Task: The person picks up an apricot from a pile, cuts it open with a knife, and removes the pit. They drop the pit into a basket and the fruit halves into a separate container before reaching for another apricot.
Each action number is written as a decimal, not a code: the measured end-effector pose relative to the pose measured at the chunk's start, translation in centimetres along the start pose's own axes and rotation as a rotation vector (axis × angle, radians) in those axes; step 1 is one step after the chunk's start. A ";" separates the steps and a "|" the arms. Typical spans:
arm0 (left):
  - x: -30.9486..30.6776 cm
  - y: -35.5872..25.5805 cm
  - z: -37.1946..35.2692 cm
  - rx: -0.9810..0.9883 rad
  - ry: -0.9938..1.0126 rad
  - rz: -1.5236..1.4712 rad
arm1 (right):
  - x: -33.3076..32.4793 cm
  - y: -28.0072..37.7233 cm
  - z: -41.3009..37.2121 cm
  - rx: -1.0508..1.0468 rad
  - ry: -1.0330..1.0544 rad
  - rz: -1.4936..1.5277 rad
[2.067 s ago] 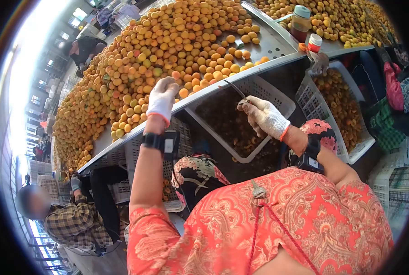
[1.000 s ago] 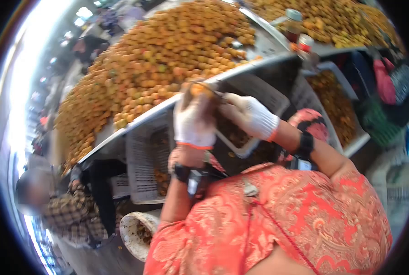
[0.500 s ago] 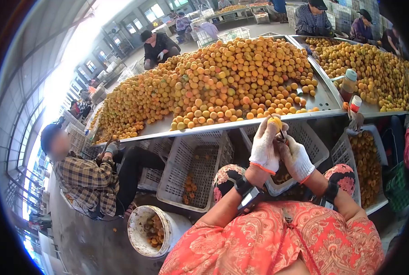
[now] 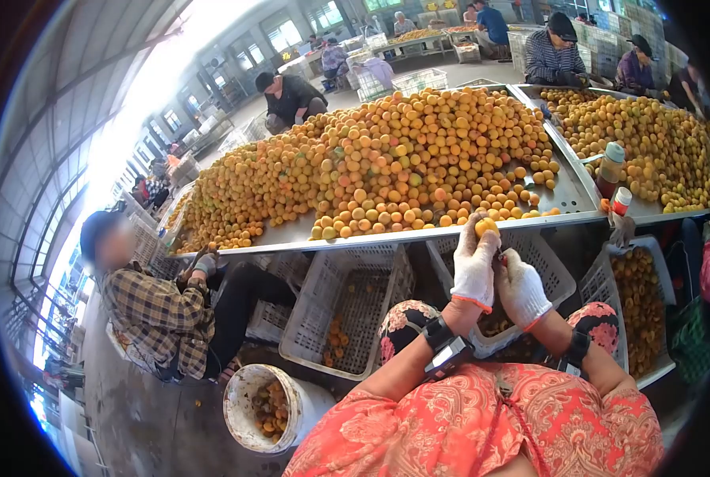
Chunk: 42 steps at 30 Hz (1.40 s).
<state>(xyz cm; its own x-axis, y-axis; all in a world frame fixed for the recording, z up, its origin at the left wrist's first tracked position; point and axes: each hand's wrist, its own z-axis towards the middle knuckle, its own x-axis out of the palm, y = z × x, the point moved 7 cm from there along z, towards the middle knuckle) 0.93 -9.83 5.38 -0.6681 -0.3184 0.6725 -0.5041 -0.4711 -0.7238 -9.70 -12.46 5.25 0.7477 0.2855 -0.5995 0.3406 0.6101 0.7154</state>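
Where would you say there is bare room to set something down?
On the table, bare metal shows between the fruit pile and the right-hand divider, and in a narrow strip along the front left. Open floor lies left of the bucket. It is crowded in the pile and below the table, where crates stand.

Ahead of me, windows [image 4: 283,35] line the far wall [image 4: 212,48] (glaring light washes my left), above a grey, stained floor [image 4: 164,421].
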 end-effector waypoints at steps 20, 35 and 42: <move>-2.0 2.3 0.6 -0.180 -0.139 0.005 | -0.3 0.5 0.3 -0.041 -0.041 0.036; -1.4 -0.4 1.0 -0.116 0.152 0.360 | -2.4 2.1 -0.2 -0.013 -0.079 0.163; 0.0 -0.2 0.2 -0.231 0.131 0.122 | -1.4 1.2 0.1 0.049 0.000 0.062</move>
<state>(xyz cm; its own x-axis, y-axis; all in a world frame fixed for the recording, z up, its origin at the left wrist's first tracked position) 1.13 -9.86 5.54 -0.7891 -0.2452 0.5632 -0.5167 -0.2308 -0.8245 -10.24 -12.22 6.97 0.7683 0.3214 -0.5536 0.3213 0.5544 0.7678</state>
